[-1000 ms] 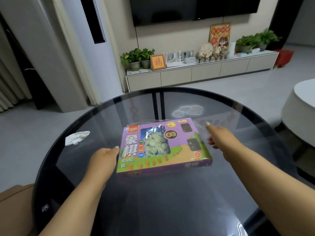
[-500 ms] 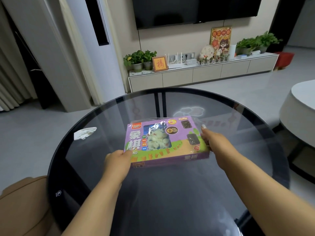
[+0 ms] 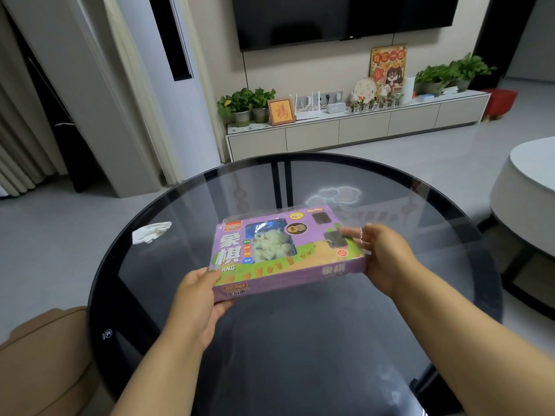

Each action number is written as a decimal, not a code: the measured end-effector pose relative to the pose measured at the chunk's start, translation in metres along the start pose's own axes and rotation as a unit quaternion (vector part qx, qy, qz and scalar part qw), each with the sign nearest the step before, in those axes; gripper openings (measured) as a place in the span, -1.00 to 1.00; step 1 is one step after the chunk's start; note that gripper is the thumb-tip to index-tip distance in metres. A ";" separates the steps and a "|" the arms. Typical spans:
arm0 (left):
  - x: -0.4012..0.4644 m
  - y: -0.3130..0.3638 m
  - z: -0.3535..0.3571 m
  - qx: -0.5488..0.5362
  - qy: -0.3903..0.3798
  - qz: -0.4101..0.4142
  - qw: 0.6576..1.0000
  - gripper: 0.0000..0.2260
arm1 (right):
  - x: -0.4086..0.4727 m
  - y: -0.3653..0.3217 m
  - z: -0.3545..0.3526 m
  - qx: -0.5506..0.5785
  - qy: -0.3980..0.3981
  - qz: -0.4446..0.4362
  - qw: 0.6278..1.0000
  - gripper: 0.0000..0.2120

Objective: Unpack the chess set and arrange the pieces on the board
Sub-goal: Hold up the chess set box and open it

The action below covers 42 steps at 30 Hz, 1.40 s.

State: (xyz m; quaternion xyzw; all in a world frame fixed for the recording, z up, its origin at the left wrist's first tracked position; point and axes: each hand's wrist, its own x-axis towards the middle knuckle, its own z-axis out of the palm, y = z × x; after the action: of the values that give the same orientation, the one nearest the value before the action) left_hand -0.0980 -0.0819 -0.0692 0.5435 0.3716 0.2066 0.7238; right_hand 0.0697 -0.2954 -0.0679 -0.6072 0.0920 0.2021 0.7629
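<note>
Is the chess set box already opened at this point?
No. The purple chess set box is closed and wrapped in clear film, gripped at its ends by the left hand and right hand.

Both forearms bare, no sleeves in view. Left hand (image 3: 196, 301) and right hand (image 3: 387, 259): no rings, no watch.

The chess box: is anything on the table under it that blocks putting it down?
Nothing visible does. The chess box is held by the left hand and right hand over bare glass table; the crumpled tissue lies off to the left.
</note>
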 end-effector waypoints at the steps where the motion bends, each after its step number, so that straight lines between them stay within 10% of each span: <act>1: -0.001 -0.001 -0.001 -0.005 -0.002 0.001 1.000 -0.96 | -0.001 0.001 0.001 -0.001 0.000 0.000 1.000 -0.61; 14: -0.001 -0.007 -0.011 -0.032 -0.001 0.023 0.999 -0.83 | -0.003 0.004 -0.002 -0.054 -0.054 -0.030 0.997 -0.80; 23: -0.002 -0.009 -0.011 -0.019 -0.005 0.035 0.999 -0.80 | -0.004 -0.001 -0.001 -0.009 -0.016 -0.015 1.000 -0.55; 31: -0.001 -0.009 -0.013 -0.011 0.005 0.044 0.999 -0.88 | 0.000 0.003 -0.004 -0.060 0.009 -0.034 0.998 -0.90; 42: -0.003 -0.008 -0.015 -0.049 0.013 0.061 0.997 -0.87 | -0.001 0.005 0.001 -0.072 -0.064 0.026 0.995 -0.71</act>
State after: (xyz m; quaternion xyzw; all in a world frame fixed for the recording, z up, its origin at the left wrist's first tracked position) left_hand -0.1120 -0.0769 -0.0781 0.5266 0.3366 0.2756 0.7304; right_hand 0.0662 -0.2943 -0.0717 -0.6438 0.0441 0.2661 0.7161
